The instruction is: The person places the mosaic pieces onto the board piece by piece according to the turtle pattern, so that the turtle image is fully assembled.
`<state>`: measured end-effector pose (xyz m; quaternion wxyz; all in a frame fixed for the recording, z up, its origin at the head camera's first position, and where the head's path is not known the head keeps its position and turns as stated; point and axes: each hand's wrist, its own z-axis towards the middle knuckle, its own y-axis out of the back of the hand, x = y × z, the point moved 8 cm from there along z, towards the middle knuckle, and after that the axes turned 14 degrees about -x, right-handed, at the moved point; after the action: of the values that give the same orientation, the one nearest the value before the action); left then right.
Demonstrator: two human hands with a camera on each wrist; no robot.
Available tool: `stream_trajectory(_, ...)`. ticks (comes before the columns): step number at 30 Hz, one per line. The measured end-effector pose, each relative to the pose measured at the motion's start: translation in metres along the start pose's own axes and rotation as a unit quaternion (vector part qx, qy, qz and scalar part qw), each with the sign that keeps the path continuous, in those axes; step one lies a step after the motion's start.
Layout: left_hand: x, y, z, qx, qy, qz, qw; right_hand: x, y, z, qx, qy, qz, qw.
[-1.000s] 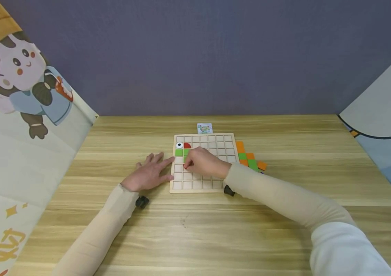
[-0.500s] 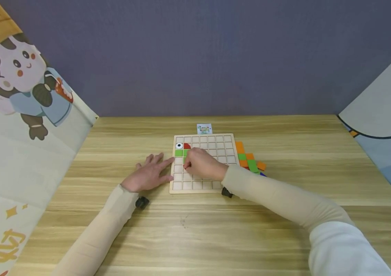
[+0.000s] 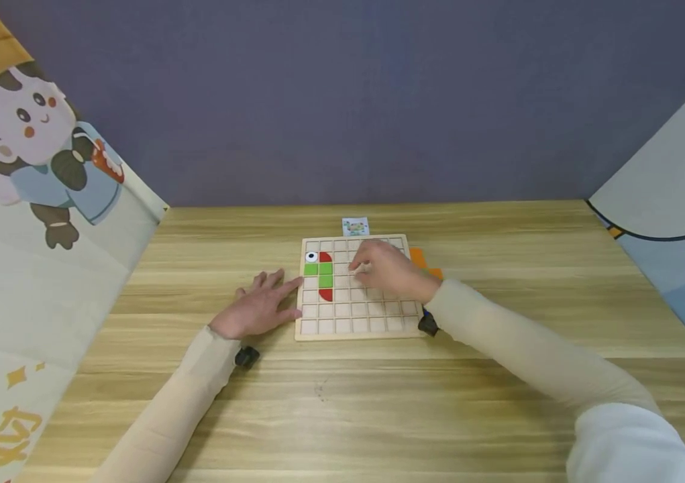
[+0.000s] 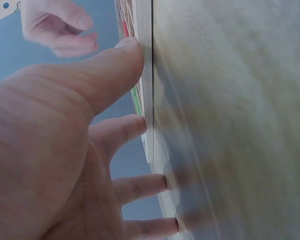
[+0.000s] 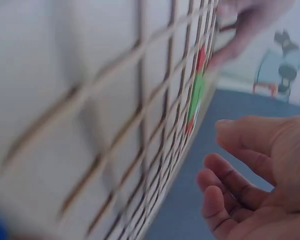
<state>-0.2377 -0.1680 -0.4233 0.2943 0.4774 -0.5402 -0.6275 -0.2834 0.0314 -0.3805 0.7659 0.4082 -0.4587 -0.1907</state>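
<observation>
A square wooden grid board [image 3: 360,327] lies on the table. In its left columns sit a round eye tile [image 3: 311,257], green square tiles [image 3: 325,282], a red rounded tile [image 3: 325,257] above them and another red rounded tile [image 3: 326,295] below. My left hand [image 3: 257,305] lies with spread fingers at the board's left side; thumb and index finger touch its edge in the left wrist view. My right hand [image 3: 392,272] hovers over the board's upper middle, fingers loosely bent. Nothing shows between its thumb and fingers [image 5: 230,175] in the right wrist view.
Orange tiles [image 3: 418,257] lie at the board's right side, partly hidden behind my right wrist. A small printed picture card [image 3: 355,227] rests just beyond the board's far edge. A dark wall [image 3: 378,121] rises behind the wooden table [image 3: 330,402].
My right hand has let go of the red rounded tile, which now sits in a cell below the green ones. The hand has moved up and to the right. The left hand stays put.
</observation>
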Motion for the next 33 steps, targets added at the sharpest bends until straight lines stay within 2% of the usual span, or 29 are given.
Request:
stream_trajectory(4,0.001,0.000,0.000,0.000,0.001,0.001,1.0000,-0.034,0.030,-0.008,-0.019,-0.027,-0.001,0.9995)
stream_trajectory(8,0.001,0.001,0.000,-0.002,0.000,-0.001,1.0000,-0.069,0.052,-0.021,-0.008,-0.065,-0.014,0.9978)
stream_trajectory(11,0.001,0.001,-0.001,-0.001,0.001,-0.002,1.0000,-0.084,0.063,-0.033,0.003,-0.051,-0.027,0.9983)
stream_trajectory(15,0.002,0.002,-0.002,0.000,0.001,-0.003,1.0000,-0.085,0.070,-0.053,0.012,0.006,-0.052,0.9986)
stream_trajectory(20,0.001,0.003,-0.002,-0.001,-0.001,-0.002,1.0000,-0.074,0.063,-0.080,0.047,0.047,-0.043,0.9969)
stream_trajectory(24,0.001,0.003,-0.002,-0.001,0.001,-0.005,1.0000,-0.073,0.057,-0.089,0.053,0.049,-0.047,0.9963)
stream_trajectory(33,-0.001,0.001,0.000,-0.004,-0.005,-0.002,1.0000,-0.077,0.055,-0.089,0.035,0.027,-0.072,0.9964)
